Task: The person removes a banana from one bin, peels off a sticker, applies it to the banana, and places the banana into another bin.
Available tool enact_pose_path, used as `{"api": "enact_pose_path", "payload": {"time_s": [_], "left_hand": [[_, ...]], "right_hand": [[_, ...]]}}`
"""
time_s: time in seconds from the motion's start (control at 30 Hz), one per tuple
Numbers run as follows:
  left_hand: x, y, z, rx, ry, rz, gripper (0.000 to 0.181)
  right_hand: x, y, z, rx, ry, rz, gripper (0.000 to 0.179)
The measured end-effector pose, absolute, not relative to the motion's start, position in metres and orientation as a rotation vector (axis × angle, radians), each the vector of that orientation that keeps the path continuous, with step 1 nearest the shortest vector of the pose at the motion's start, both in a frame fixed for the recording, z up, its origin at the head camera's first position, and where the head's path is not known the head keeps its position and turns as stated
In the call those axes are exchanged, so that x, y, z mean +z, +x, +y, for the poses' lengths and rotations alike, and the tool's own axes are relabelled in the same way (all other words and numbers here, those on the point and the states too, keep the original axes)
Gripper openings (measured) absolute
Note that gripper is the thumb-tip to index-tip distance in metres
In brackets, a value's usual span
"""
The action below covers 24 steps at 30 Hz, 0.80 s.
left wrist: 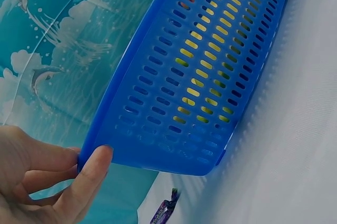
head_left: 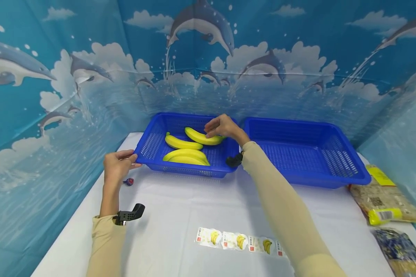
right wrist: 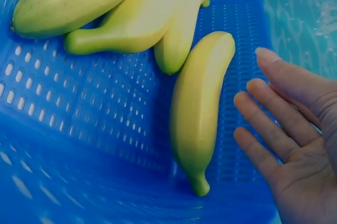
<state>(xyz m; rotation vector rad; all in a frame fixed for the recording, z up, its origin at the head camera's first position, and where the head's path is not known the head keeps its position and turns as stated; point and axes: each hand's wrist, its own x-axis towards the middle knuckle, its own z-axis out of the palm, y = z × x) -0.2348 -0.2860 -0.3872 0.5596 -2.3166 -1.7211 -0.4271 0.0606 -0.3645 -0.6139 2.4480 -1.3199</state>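
At its front left corner, my left hand (head_left: 118, 165) grips the rim of a blue plastic basket (head_left: 180, 169); in the left wrist view the thumb and fingers pinch that corner. Several yellow bananas (head_left: 183, 144) lie in this basket, some overlapping at the front. Above the rear banana (head_left: 197, 136) hovers my right hand (head_left: 223, 127). From the right wrist view, its fingers are spread and relaxed beside the nearest banana (right wrist: 197, 103), apart from it, and hold nothing.
A second blue basket (head_left: 332, 180) stands to the right. Banana-picture cards (head_left: 234, 241) lie in a row near the front. A wrapped candy (head_left: 129, 181) lies below the left hand. Two packaged bags (head_left: 381, 196) sit at the right edge. A dolphin-print curtain hangs behind.
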Motion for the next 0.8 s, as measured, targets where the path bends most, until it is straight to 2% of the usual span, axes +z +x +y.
{"api": "enact_pose_path", "payload": {"time_s": [0.8], "left_hand": [[-0.390,-0.236,-0.289,-1.766,0.519,-2.293,0.041]], "right_hand": [[-0.387,-0.445,0.048,-1.122,-0.517,2.513,0.047]]}}
